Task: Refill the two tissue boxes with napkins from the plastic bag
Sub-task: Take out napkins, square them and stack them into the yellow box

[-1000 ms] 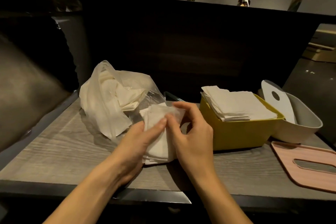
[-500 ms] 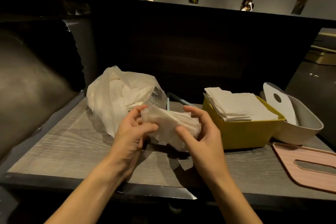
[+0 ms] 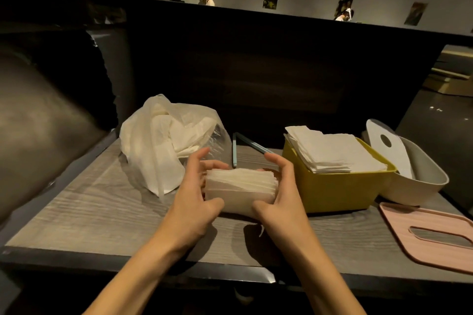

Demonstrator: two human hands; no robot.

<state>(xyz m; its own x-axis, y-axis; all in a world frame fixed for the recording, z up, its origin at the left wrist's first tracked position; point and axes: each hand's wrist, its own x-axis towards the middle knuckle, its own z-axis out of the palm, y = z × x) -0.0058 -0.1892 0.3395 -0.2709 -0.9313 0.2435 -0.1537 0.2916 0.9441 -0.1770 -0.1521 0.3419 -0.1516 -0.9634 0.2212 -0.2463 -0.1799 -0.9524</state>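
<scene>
Since the earlier frames, you have gathered the loose napkins into a squared napkin stack (image 3: 240, 188), and it is now lifted just above the table (image 3: 84, 212). Your left hand (image 3: 190, 202) and right hand (image 3: 284, 199) each grip one end of it, thumbs near you and fingers curled over the far side. I judge this stack as light and soft; the sheets can slide or fan out, so hold it at both ends with even pressure and do not squeeze the middle. Just right of your hands stands the yellow box (image 3: 332, 194), already full of napkins above its rim. Behind it is the grey box (image 3: 422, 184) with a white lid (image 3: 389, 151) leaning in it; I cannot tell if it holds napkins. A pink lid (image 3: 435, 250) lies at the right. Farther left, the plastic bag (image 3: 163, 146) sits open with napkins inside.
</scene>
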